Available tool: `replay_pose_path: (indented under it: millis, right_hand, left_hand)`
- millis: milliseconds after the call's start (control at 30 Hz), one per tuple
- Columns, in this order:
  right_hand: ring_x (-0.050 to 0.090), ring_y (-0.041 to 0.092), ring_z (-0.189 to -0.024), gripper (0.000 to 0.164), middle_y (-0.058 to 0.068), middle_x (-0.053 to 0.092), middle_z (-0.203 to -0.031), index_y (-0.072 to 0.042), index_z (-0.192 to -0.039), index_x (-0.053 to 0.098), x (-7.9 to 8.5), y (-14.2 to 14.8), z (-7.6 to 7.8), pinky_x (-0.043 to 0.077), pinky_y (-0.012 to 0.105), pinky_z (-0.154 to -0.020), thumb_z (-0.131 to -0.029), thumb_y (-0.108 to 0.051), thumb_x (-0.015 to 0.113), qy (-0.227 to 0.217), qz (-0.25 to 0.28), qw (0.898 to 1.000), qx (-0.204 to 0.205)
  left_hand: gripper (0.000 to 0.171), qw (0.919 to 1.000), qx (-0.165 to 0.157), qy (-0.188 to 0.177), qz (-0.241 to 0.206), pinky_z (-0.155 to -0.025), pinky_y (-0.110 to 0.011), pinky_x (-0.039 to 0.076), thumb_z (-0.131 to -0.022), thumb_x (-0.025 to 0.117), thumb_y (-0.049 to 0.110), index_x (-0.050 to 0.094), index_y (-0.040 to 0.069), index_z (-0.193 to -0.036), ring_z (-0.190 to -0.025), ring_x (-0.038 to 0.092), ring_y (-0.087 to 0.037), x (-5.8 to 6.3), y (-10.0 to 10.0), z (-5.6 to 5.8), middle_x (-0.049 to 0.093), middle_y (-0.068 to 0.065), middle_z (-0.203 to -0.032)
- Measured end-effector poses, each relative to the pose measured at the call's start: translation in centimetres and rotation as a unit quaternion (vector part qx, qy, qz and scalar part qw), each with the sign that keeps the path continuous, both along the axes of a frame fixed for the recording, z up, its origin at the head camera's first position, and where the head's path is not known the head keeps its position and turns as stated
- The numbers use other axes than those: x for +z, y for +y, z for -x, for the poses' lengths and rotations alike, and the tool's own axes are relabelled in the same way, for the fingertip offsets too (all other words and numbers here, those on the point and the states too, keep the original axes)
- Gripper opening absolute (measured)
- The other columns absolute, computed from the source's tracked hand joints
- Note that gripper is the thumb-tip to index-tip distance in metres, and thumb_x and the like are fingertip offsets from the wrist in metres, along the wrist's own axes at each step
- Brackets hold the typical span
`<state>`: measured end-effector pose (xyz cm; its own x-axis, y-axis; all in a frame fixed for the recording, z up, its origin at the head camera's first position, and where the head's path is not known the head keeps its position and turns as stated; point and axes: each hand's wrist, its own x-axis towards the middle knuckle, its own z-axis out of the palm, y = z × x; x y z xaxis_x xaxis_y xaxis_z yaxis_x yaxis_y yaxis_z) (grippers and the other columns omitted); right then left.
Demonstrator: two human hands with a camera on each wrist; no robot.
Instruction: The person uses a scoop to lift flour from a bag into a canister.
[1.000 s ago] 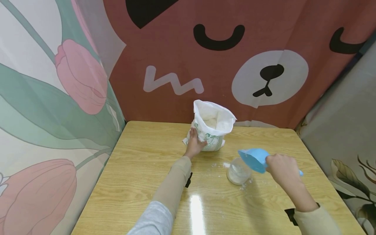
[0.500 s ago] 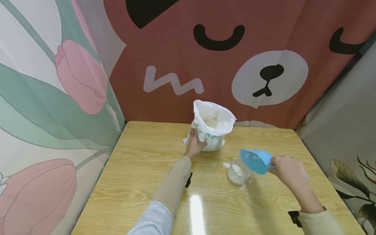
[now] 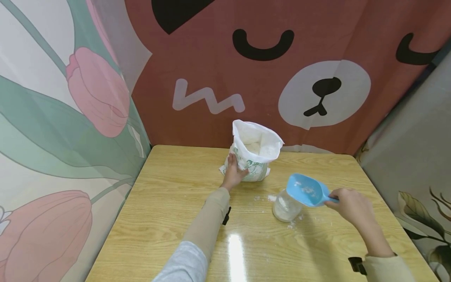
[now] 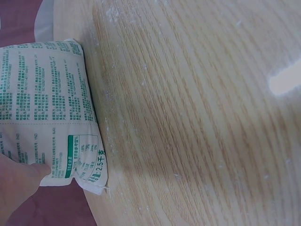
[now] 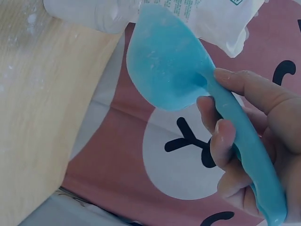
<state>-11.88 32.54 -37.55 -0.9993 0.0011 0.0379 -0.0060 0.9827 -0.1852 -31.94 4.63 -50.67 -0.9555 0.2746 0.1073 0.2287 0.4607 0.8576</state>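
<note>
My right hand (image 3: 352, 205) grips the handle of a light-blue scoop (image 3: 305, 191), whose bowl faces up with a little white powder in it. The scoop's bowl overlaps the top of a clear round jar (image 3: 284, 209) with white flour inside. In the right wrist view the fingers (image 5: 223, 136) curl round the scoop's handle. My left hand (image 3: 233, 174) holds the left side of a white flour bag (image 3: 255, 166) with green print, standing at the back with its mouth wide. In the left wrist view the thumb (image 4: 35, 170) lies on the bag's printed side.
The wooden table (image 3: 169, 203) carries spilled flour (image 3: 271, 198) around the jar. A curtain (image 3: 208, 70) printed with a bear hangs right behind the table's back edge. Printed curtains also line both sides.
The scoop has turned from tipped over the jar to bowl up, and some powder clings in it. My right hand has drawn slightly right. The left hand and bag stay in place.
</note>
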Motion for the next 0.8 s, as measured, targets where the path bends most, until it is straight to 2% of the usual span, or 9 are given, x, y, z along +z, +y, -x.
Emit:
replay_pose_path:
  millis: [233, 433, 700, 800]
  right_hand:
    - [0.049, 0.015, -0.051, 0.024, 0.0, 0.056, -0.062, 0.003, -0.09, 0.068, -0.8, 0.6, 0.1, 0.035, 0.03, -0.044, -0.084, -0.02, 0.065, -0.028, 0.079, 0.996, -0.024]
    - [0.053, 0.017, -0.052, 0.033, 0.002, 0.059, -0.065, 0.011, -0.095, 0.065, -2.3, 1.3, 0.2, 0.039, 0.031, -0.047, -0.088, -0.021, 0.061, 0.001, 0.153, 0.987, -0.052]
    - [0.055, 0.015, -0.051, 0.044, 0.008, 0.063, -0.067, 0.015, -0.1, 0.062, -4.1, 2.0, 0.4, 0.04, 0.03, -0.046, -0.084, -0.027, 0.067, 0.034, 0.191, 0.976, -0.097]
    - [0.055, 0.015, -0.051, 0.043, 0.008, 0.063, -0.066, 0.015, -0.098, 0.062, -4.9, 2.2, 0.6, 0.04, 0.028, -0.044, -0.082, -0.024, 0.069, 0.041, 0.213, 0.97, -0.114]
  left_hand:
    - [0.092, 1.0, -0.004, -0.007, -0.003, -0.11, -0.041, 0.014, -0.087, 0.064, 0.026, -0.003, 0.0, -0.145, -0.139, -0.005, -0.028, -0.1, 0.0, 0.0, -0.011, -0.014, -0.152]
    - [0.092, 1.0, -0.004, -0.005, -0.006, -0.11, -0.041, 0.015, -0.087, 0.064, 0.026, -0.002, 0.0, -0.145, -0.139, -0.005, -0.028, -0.1, 0.0, 0.1, -0.01, -0.014, -0.152]
    - [0.093, 0.9999, -0.003, -0.01, -0.008, -0.11, -0.041, 0.016, -0.087, 0.064, 0.026, -0.003, 0.001, -0.146, -0.139, -0.004, -0.028, -0.1, 0.0, 0.1, -0.01, -0.015, -0.152]
    - [0.092, 0.9999, -0.002, -0.011, -0.009, -0.11, -0.042, 0.016, -0.087, 0.064, 0.026, -0.003, 0.001, -0.146, -0.139, -0.004, -0.028, -0.1, 0.0, 0.0, -0.01, -0.014, -0.152]
